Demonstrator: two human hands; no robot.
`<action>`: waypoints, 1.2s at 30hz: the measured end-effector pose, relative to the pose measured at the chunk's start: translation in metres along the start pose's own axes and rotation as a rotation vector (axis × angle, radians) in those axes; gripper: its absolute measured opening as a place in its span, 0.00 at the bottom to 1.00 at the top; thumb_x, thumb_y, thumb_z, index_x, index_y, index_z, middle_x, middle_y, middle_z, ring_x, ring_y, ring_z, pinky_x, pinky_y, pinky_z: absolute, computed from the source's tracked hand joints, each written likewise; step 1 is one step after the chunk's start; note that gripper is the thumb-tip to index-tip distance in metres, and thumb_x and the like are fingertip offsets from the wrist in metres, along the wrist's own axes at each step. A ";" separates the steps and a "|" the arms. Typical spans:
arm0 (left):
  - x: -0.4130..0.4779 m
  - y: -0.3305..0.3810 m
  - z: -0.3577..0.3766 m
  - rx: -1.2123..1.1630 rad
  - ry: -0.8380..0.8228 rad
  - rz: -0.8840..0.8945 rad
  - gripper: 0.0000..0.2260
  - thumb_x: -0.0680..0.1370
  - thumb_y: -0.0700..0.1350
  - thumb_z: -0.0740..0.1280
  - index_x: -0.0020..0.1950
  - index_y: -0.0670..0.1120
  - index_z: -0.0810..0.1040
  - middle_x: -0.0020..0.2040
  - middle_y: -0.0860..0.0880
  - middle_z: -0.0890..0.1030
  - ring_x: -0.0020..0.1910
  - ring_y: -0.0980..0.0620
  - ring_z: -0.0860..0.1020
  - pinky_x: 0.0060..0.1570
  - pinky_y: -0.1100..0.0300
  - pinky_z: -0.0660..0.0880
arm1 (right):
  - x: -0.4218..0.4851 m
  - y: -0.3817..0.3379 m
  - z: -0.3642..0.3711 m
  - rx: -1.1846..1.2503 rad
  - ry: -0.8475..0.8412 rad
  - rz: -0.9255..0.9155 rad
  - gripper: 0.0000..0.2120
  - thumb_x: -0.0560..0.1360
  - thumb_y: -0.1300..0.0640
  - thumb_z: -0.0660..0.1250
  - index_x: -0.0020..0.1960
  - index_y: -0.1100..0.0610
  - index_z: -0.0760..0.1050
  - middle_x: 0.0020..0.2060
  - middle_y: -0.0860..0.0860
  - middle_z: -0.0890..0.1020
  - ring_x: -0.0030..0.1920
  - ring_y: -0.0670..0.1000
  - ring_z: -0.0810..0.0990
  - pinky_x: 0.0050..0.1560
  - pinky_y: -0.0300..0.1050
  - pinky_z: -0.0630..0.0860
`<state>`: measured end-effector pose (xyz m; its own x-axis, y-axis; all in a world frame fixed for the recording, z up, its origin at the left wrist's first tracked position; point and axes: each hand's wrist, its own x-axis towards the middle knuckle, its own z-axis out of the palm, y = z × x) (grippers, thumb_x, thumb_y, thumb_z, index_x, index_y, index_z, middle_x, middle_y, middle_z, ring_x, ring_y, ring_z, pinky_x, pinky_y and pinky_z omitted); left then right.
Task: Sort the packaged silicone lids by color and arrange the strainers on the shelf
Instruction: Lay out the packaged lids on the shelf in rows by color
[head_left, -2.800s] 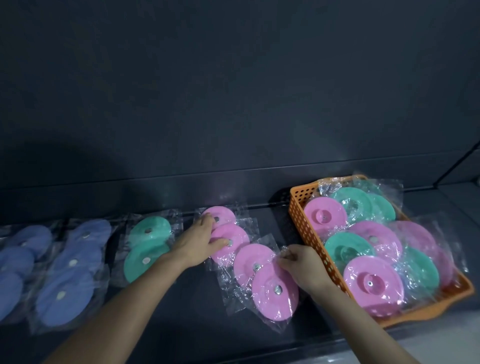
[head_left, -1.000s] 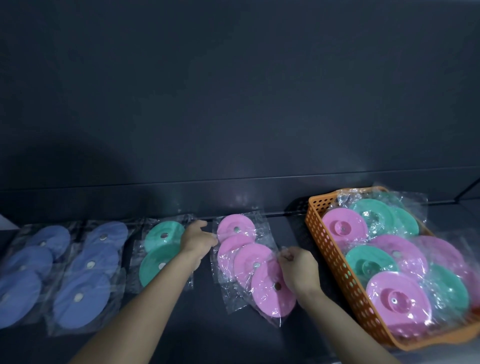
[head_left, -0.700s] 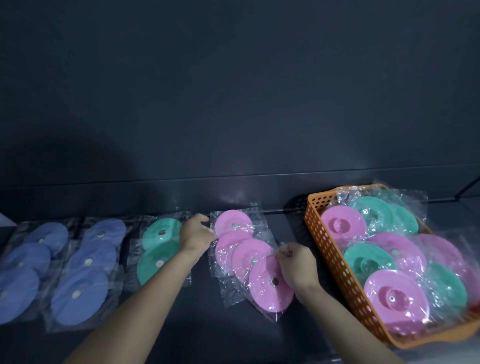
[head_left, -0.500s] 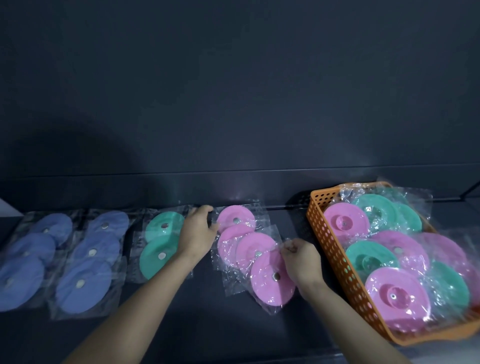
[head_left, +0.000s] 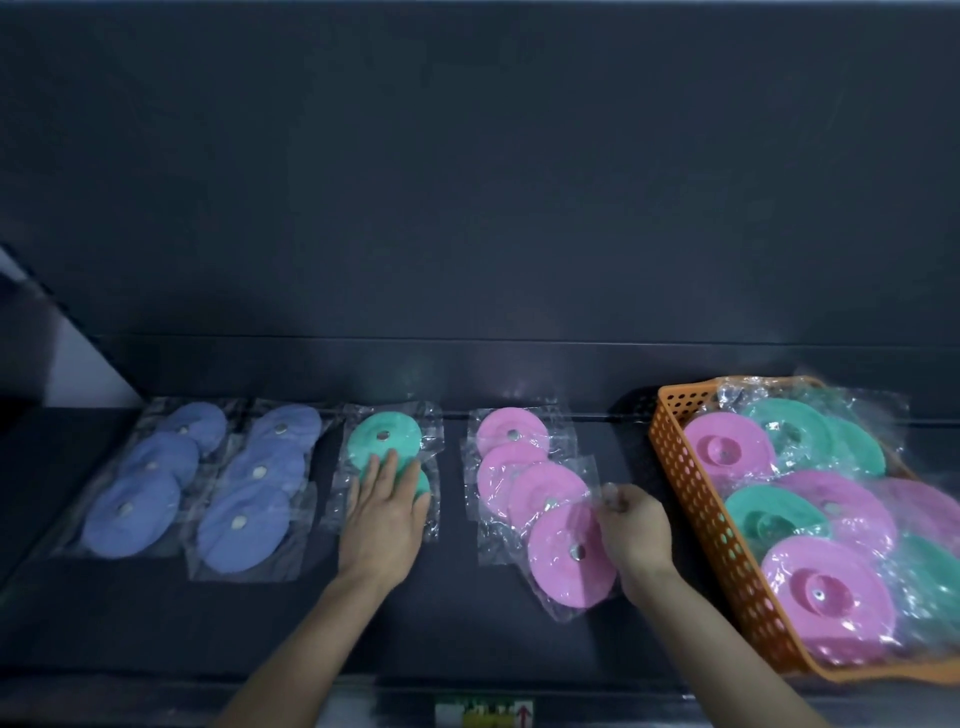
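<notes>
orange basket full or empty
Full: the orange basket holds overlapping pink and green packaged lids, piled up to its rim and spilling over the right side.

Shelf (head_left: 457, 623) front is lying open; so is the gap between green pack (head_left: 384, 439) and pink packs (head_left: 511, 434). Basket (head_left: 675, 467) is blocking the right end.

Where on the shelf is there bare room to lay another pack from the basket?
Bare strips: a narrow one between the green pack and the pink packs, a wider one between the pink packs and the orange basket. The shelf front, nearer than the packs, is free. Crowded: the blue packs lie edge to edge; the basket is heaped.
</notes>
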<state>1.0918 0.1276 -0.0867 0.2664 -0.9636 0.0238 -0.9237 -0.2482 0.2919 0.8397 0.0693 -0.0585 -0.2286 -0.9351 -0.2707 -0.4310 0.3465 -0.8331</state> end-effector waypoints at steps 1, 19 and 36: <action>-0.001 -0.001 0.000 0.014 -0.001 0.008 0.23 0.83 0.52 0.49 0.77 0.50 0.54 0.79 0.46 0.50 0.77 0.47 0.44 0.74 0.52 0.42 | -0.002 0.000 0.000 0.004 -0.004 0.001 0.07 0.77 0.62 0.61 0.43 0.59 0.77 0.37 0.54 0.80 0.39 0.52 0.77 0.41 0.47 0.74; -0.005 0.068 -0.014 -0.329 -0.054 0.224 0.17 0.80 0.46 0.60 0.69 0.44 0.69 0.71 0.47 0.67 0.68 0.46 0.68 0.64 0.54 0.68 | -0.022 0.002 -0.002 -0.163 0.004 -0.145 0.04 0.74 0.64 0.62 0.42 0.60 0.74 0.35 0.51 0.77 0.35 0.51 0.74 0.32 0.41 0.64; 0.006 0.063 -0.011 -0.232 -0.034 0.008 0.11 0.79 0.41 0.62 0.61 0.40 0.72 0.54 0.41 0.77 0.51 0.42 0.77 0.47 0.54 0.72 | -0.028 0.013 -0.006 -0.123 0.021 -0.113 0.06 0.70 0.64 0.66 0.38 0.55 0.77 0.33 0.45 0.81 0.38 0.50 0.79 0.40 0.43 0.76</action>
<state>1.0385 0.1069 -0.0573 0.2464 -0.9692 -0.0041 -0.8366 -0.2148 0.5040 0.8352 0.1000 -0.0587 -0.1901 -0.9673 -0.1678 -0.5580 0.2471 -0.7922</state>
